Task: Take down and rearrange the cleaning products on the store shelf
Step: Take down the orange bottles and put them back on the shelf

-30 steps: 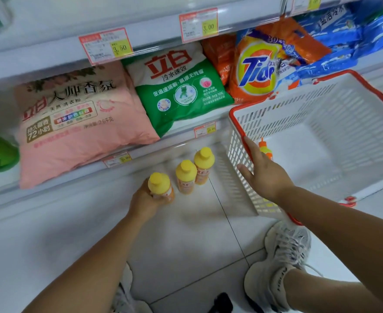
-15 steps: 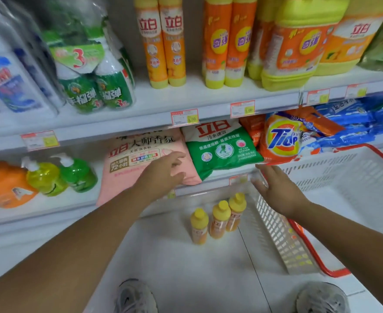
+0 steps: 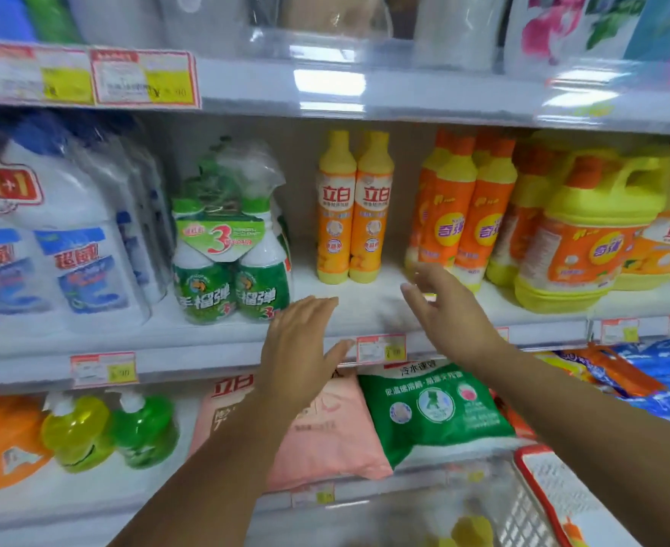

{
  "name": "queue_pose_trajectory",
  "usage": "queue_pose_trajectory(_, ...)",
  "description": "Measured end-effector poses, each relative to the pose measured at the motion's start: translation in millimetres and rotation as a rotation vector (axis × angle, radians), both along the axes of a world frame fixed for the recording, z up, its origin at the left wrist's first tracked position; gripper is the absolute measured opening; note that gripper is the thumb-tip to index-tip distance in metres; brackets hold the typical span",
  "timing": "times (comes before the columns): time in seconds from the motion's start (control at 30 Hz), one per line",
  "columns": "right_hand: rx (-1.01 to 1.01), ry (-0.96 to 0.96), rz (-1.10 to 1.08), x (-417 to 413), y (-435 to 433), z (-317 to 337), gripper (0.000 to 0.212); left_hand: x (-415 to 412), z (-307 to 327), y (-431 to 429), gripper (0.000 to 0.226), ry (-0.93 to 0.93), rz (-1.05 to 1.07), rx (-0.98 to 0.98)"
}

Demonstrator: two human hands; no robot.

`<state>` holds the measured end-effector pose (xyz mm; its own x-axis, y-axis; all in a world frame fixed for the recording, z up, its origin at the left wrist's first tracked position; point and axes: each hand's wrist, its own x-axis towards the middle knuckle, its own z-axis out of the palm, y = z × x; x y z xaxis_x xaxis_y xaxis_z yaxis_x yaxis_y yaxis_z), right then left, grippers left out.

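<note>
Item: pair of tall yellow-capped bottles point(image 3: 355, 207), orange labels, the two touching side by side.
Location: set towards the back of the middle shelf point(image 3: 359, 305), with bare shelf in front of them.
Long axis: vertical; both stand upright on their bases.
Left hand point(image 3: 302, 341): empty, fingers straight and close together, held in front of the shelf edge, below the pair and a little to its left.
Right hand point(image 3: 448, 309): empty, fingers loosely spread, already over the shelf, low and just right of the bottle bases.
Bearing: the pair lies ahead of and above both hands, in the gap between them; we judge the right hand the nearer (its fingertips are blurred, so exact spacing cannot be told).
Neighbours: green wrapped triple pack point(image 3: 231, 246) to the left, orange bottles point(image 3: 459, 215) to the right, each standing apart from the pair.
Step in hand: we take this to be a reach for the pair, one hand closing in from each side.
Caution: tall, narrow bottles tip easily; we would grip low to mid-body, not by the caps.
Below: white basket point(image 3: 538, 491) at lower right.
</note>
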<state>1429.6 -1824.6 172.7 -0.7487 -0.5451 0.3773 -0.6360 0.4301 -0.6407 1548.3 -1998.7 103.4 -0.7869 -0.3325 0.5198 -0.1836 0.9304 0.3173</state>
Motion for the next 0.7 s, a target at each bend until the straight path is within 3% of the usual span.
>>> queue_pose_trajectory(0.17,-0.029,-0.173,0.008,-38,-63,23,0.067,-14,-13,-8,0.047,0.095,0.025,-0.129)
queue_pose_trajectory(0.33,-0.226,-0.382,0.064,-57,-100,33,0.091,-17,-20,-11,0.042,0.156,0.001,-0.145)
queue_pose_trajectory(0.57,-0.248,-0.302,0.013,-63,-97,23,0.075,-16,-18,-12,0.043,0.128,0.005,-0.138)
queue_pose_trajectory(0.7,-0.293,-0.279,0.118,-42,-61,18,0.071,-13,-4,-5,0.065,-0.001,0.043,-0.001)
